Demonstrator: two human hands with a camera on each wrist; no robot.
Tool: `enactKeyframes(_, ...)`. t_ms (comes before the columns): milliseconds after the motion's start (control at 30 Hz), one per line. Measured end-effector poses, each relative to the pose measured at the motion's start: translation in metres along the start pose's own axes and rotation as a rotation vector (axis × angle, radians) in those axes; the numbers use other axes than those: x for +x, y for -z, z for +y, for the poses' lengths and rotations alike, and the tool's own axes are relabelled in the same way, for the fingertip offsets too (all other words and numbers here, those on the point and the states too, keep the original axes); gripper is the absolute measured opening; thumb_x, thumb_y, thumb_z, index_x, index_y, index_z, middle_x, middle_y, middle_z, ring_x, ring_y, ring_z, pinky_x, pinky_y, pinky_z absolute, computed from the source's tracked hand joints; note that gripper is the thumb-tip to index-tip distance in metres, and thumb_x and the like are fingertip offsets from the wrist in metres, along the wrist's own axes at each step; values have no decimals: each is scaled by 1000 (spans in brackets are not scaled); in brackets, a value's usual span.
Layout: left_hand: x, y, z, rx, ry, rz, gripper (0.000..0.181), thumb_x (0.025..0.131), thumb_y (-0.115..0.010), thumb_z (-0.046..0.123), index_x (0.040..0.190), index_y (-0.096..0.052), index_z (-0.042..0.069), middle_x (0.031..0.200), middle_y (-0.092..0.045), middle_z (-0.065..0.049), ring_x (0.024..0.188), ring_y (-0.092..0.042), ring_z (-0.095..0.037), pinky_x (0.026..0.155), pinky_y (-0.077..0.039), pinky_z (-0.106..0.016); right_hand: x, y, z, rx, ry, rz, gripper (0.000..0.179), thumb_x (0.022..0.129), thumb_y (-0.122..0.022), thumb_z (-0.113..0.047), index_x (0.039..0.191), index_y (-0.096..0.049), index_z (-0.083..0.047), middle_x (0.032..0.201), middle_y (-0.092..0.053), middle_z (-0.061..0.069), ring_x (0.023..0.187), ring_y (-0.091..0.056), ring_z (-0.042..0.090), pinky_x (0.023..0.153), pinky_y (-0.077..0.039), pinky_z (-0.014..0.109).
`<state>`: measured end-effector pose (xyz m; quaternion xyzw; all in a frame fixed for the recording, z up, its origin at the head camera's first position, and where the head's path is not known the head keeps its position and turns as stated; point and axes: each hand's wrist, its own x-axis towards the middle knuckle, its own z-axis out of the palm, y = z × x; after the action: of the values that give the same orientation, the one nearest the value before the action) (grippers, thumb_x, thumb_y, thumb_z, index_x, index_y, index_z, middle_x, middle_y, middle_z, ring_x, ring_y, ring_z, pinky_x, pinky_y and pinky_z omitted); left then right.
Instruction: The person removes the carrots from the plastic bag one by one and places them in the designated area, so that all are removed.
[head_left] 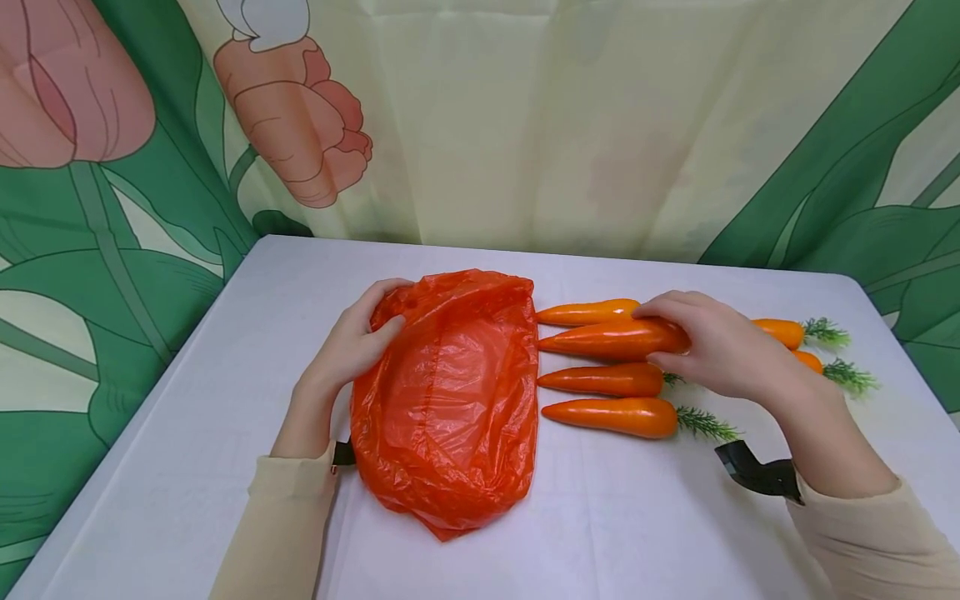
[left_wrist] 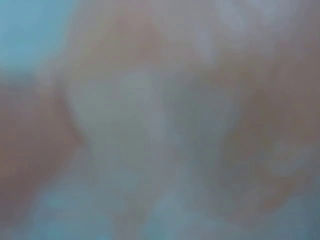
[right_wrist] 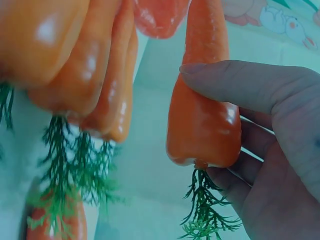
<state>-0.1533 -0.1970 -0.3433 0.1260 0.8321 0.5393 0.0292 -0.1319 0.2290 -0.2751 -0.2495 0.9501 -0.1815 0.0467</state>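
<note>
An orange-red plastic bag (head_left: 450, 383) lies on the table with its mouth spread. At its upper left edge, my left hand (head_left: 351, 343) grips the rim, thumb on the inner side, the other fingers mostly hidden by the plastic. My right hand (head_left: 723, 346) holds a carrot (head_left: 611, 340) near its thick end, above the other carrots, its tip pointing at the bag. In the right wrist view, thumb and fingers pinch this carrot (right_wrist: 202, 127), and its green top (right_wrist: 202, 200) hangs below. The left wrist view is too blurred to make anything out.
Beside the bag lie an upper carrot (head_left: 581, 313), a middle carrot (head_left: 600, 380) and a lower carrot (head_left: 611, 417), tips toward it. Further right, more carrots (head_left: 780, 332) show past my right hand. A white-covered table (head_left: 600, 517) stands before a printed curtain (head_left: 540, 125).
</note>
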Motion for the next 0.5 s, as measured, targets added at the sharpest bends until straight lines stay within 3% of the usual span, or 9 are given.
enactKeyframes(267, 0, 0, 0, 6, -8, 3, 46, 101, -53, 5, 145, -47, 15, 135, -55, -8, 111, -58, -30, 85, -57, -49, -14, 5, 15, -38, 49, 76, 44, 81, -83, -5, 122, -66, -5, 115, -65, 10, 104, -58, 29, 84, -52, 52)
enactKeyframes(500, -1, 0, 2, -1, 4, 5, 45, 101, -54, 6, 145, -47, 16, 135, -55, -7, 111, -58, -30, 85, -57, -48, -28, 5, 26, -71, 24, 108, 45, 78, -85, -4, 120, -68, -6, 111, -65, 6, 97, -58, 24, 78, -53, 46)
